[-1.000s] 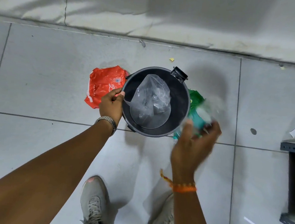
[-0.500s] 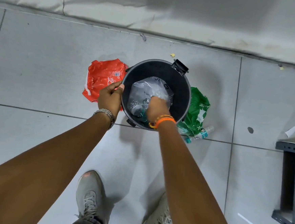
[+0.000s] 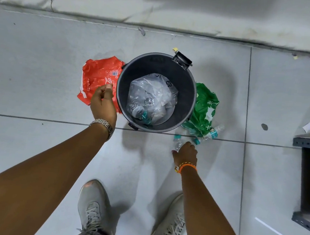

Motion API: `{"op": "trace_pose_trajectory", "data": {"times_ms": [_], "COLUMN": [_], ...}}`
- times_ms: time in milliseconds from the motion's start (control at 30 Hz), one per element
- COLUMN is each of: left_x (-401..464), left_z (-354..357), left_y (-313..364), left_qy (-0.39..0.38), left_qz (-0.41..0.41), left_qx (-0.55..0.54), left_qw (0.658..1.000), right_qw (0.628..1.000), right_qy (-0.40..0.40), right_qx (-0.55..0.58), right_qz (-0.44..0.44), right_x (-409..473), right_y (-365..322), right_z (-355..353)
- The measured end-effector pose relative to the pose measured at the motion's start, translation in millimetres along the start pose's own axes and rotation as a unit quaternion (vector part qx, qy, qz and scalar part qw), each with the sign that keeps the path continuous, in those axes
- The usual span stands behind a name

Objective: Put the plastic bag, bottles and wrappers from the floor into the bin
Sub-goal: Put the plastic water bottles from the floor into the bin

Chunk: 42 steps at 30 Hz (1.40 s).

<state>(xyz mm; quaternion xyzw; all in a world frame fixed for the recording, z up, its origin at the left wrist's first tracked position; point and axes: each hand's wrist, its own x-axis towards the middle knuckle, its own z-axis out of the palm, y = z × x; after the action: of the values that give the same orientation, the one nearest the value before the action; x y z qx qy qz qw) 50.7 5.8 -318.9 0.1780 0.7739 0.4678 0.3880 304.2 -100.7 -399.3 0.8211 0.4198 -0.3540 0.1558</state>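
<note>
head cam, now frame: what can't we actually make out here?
- Head view: whether the right hand grips the bottle; the hand covers its lower part.
- Bin contents beneath the clear plastic bag: the crumpled film blurs them.
- Second bottle: partly under the green wrapper.
- Orange wrapper: near edge behind the left hand; print too small.
- Grey rack: cut off by the right edge.

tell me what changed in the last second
The right hand dropped a bottle into the bin, came back out and now reaches a bottle on the floor; whether it grips it is unclear. The left hand let go of the bin rim and hovers over the red wrapper. The clear bag stays in the bin; the green wrapper and the other bottle have not moved.
</note>
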Motion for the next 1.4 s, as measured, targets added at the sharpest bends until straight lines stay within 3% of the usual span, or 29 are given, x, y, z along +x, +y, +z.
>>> {"op": "trace_pose_trajectory", "data": {"times_ms": [100,200,267,333,400,433,500,600,667,700,800,900,1000,1100,1267,1400], "left_x": [-8,-11,-13,-18,-27,-30,-29,-22,-22,-24,-32,-33,-31,-33,-33,-35], "left_z": [-13,-20,-17,-10,-5,-5,-8,-12,-14,-14,-16,-14,-10,-6,-3,-4], "left_y": [-9,-11,-8,-2,1,1,-4,-13,-15,-15,-19,-27,-29,-34,-38,-33], "left_qy": [-0.010,-0.066,-0.083,-0.087,-0.100,-0.104,-0.113,-0.120,-0.109,-0.103,-0.091,-0.080,-0.074,-0.066,-0.065,-0.065], "left_qz": [0.047,0.212,0.263,0.254,0.247,0.252,0.262,0.282,0.277,0.273,0.269,0.265,0.270,0.276,0.284,0.255], "left_qx": [0.071,0.203,0.280,0.314,0.356,0.373,0.391,0.401,0.384,0.366,0.331,0.309,0.279,0.261,0.240,0.233], "left_qw": [0.996,0.954,0.920,0.911,0.896,0.887,0.875,0.863,0.874,0.883,0.900,0.910,0.919,0.923,0.926,0.936], "right_qw": [0.999,0.977,0.910,0.819,0.768,0.760,0.785,0.909,0.956,0.951,0.884,0.852,0.902,0.960,0.960,0.930], "right_qy": [0.035,0.099,0.218,0.320,0.366,0.365,0.332,0.238,0.140,0.139,0.264,0.301,0.188,0.064,0.065,0.146], "right_qx": [-0.008,0.170,0.351,0.475,0.507,0.506,0.469,0.251,0.183,0.211,0.354,0.429,0.357,0.224,0.256,0.310], "right_qz": [0.012,0.079,0.047,-0.040,-0.140,-0.180,-0.231,-0.230,-0.185,-0.178,-0.153,-0.011,0.156,0.155,0.094,0.132], "right_x": [4,2,-15,-46,-75,-86,-98,-90,-81,-75,-55,-13,31,56,74,64], "right_y": [0,-7,-20,-44,-74,-93,-127,-156,-157,-152,-110,-45,17,46,40,30], "right_z": [10,-23,-67,-114,-150,-160,-162,-137,-123,-121,-121,-117,-102,-82,-62,-66]}}
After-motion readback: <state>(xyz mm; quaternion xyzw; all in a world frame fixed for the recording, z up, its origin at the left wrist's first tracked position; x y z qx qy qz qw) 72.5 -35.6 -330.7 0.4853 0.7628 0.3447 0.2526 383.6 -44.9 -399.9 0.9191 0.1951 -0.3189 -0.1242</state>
